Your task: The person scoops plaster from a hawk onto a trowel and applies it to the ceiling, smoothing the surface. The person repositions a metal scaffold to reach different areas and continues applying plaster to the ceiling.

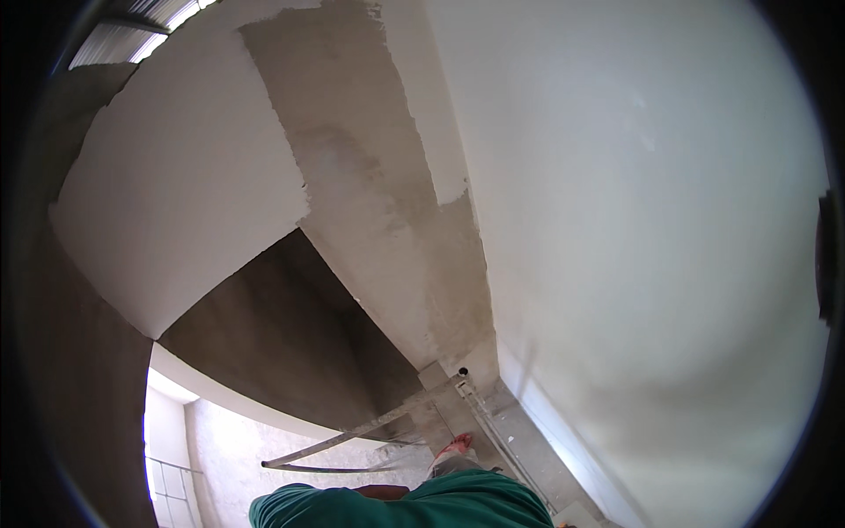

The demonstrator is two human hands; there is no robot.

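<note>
Neither of my hands shows; I cannot see what they hold. At the lower edge are my green shirt (440, 503) and a strip of my bare forearm (385, 492), partly covered by the shirt. Above them rises a wall with a grey-brown strip of bare plaster (343, 114). White coating (194, 150) with a ragged edge lies to the left of that strip. A narrower white band (431, 132) borders it on the right, up to the corner.
A dark doorway (282, 326) opens below the left white area. Metal scaffold bars (352, 434) cross near my foot (462, 440). A smooth white wall (634, 220) stands close on the right. A barred window (172, 480) is at lower left.
</note>
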